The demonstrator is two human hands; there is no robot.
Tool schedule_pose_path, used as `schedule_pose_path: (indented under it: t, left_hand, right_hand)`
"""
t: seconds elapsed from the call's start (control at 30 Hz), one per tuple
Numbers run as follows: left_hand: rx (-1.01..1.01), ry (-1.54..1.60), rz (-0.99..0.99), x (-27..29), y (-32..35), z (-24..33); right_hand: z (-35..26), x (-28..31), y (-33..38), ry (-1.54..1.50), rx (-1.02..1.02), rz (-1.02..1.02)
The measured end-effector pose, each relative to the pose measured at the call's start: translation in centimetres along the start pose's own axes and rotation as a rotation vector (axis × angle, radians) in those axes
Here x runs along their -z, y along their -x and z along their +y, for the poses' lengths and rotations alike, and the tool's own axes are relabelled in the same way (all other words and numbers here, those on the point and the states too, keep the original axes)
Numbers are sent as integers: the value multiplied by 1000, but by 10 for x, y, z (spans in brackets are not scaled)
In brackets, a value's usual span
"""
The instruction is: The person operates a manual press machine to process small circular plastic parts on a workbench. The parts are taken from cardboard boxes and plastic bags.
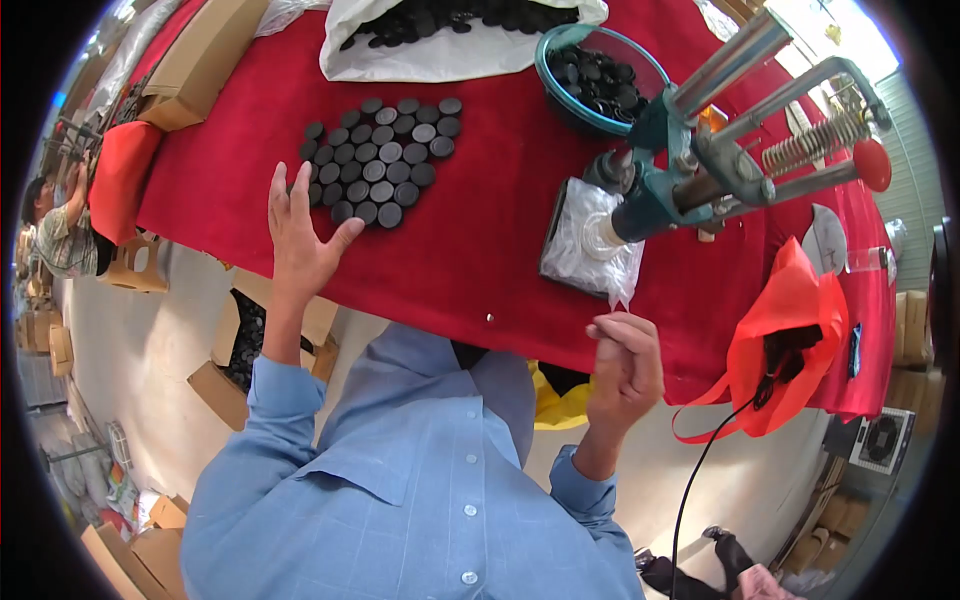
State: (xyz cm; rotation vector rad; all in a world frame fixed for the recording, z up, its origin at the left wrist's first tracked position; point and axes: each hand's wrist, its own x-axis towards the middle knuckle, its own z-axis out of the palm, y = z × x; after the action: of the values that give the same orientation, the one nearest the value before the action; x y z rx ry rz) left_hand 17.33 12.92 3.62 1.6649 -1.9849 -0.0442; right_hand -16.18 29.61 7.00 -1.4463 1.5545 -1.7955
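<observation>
My left hand (300, 240) is open, thumb and fingers spread, beside a cluster of round black discs (385, 160) laid flat on the red cloth. Some discs look greyer on top. My right hand (628, 370) is closed in a pinch at the table's front edge; whatever its fingertips hold is too small to make out. Just beyond them hangs the twisted tail of a clear plastic sheet (590, 225), spread over the base of a teal hand press (650, 185). The press's round head rests on or just above the sheet.
A teal-rimmed bowl (655, 72) and a white sack (430, 65) hold more black discs at the back. An orange-red bag (800, 300) with a black cable sits at right. Cardboard (205, 60) lies far left; an open carton (225, 345) stands below. Another person (65, 225) is at far left.
</observation>
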Motion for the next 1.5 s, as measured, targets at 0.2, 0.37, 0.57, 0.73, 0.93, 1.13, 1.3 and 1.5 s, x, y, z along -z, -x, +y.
schedule_pose_path:
  t: [0.2, 0.37, 0.57, 0.73, 0.93, 1.13, 1.3, 1.5]
  left_hand:
    - [34, -155, -64, -55, -8, -24]
    - [3, -82, -66, -60, 7, 16]
    - [-84, -19, -47, -79, 18, 69]
    - [-178, 32, -90, -98, 20, 117]
    - [-179, 89, -76, -96, 10, 141]
    - [-511, 166, -157, -83, 4, 153]
    - [-561, 182, -162, -83, 15, 154]
    - [-523, 310, -110, -93, 15, 152]
  right_hand:
    - [11, -28, 5, -17, -32, -90]
    - [19, -33, 29, -136, -214, -52]
    - [12, -25, 30, -115, -211, -56]
    - [8, -16, 26, -68, -164, -69]
    - [3, 1, 24, -28, -122, 9]
    - [-11, 32, -14, 2, -52, 138]
    - [-13, 56, -76, 121, 75, 227]
    - [-35, 39, -172, -125, 157, 326]
